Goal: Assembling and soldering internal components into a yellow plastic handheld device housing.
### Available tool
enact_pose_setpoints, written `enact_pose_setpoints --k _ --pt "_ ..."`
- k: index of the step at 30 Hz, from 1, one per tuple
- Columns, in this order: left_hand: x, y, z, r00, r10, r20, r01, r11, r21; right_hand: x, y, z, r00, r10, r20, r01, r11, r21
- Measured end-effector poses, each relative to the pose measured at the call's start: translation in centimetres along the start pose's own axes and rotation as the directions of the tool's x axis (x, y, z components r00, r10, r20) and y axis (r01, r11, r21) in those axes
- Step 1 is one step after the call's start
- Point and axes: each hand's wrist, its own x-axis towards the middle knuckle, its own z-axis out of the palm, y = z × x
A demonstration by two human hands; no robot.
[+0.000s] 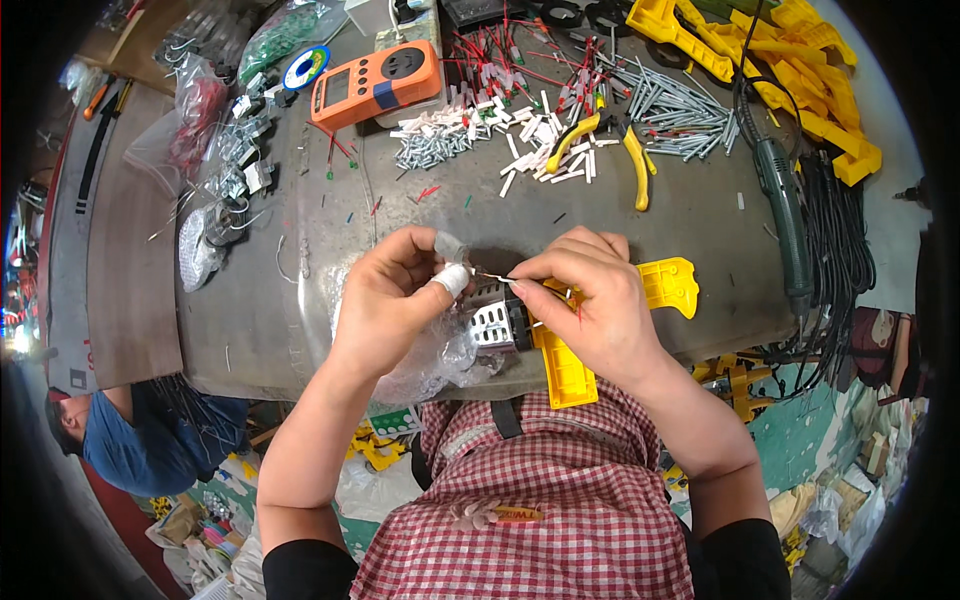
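Note:
My left hand (390,290), with white wrapping on the thumb and a greyish cover on the index finger, pinches one end of a thin wire (490,275). The other end sits between the thumb and forefinger of my right hand (590,290). Under my hands lies a yellow plastic housing (570,375), shaped like a tool body, partly hidden by my right hand. A perforated silver metal part (492,327) with a black collar sticks out of it to the left. Crumpled clear bubble wrap (430,360) lies beneath my left wrist.
Beyond my hands are white tubes (540,130), short screws (430,150), long screws (685,110) and yellow-handled pliers (637,165). An orange meter (375,85) stands far left of centre; a green corded screwdriver (785,215) lies at right. Another person (160,435) is at lower left.

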Motion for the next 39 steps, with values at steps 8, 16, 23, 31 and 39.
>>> enact_pose_setpoints --k 8,16,23,31,39 --pt "-0.6 -0.1 1.5 0.972 0.233 0.044 -0.235 0.929 0.287 0.0 -0.2 0.0 1.0 0.004 0.015 -0.004 1.0 -0.006" --pt "0.1 0.6 2.3 0.845 0.414 0.338 -0.534 0.613 0.582 -0.6 0.6 -1.0 0.993 0.026 0.116 -0.014 0.994 -0.109" --pt "0.1 0.8 1.2 0.734 0.601 0.316 -0.607 0.373 0.702 -0.3 0.2 -2.3 0.987 0.037 0.157 -0.022 0.995 -0.095" --pt "-0.8 1.0 2.6 0.89 0.432 0.145 -0.369 0.498 0.785 -0.8 0.0 0.0 0.974 -0.205 0.1 0.227 0.911 -0.344" --pt "-2.7 -1.8 0.3 0.914 0.397 0.085 -0.335 0.62 0.709 -4.6 5.8 -14.7 0.845 0.133 -0.519 -0.38 0.831 -0.406"
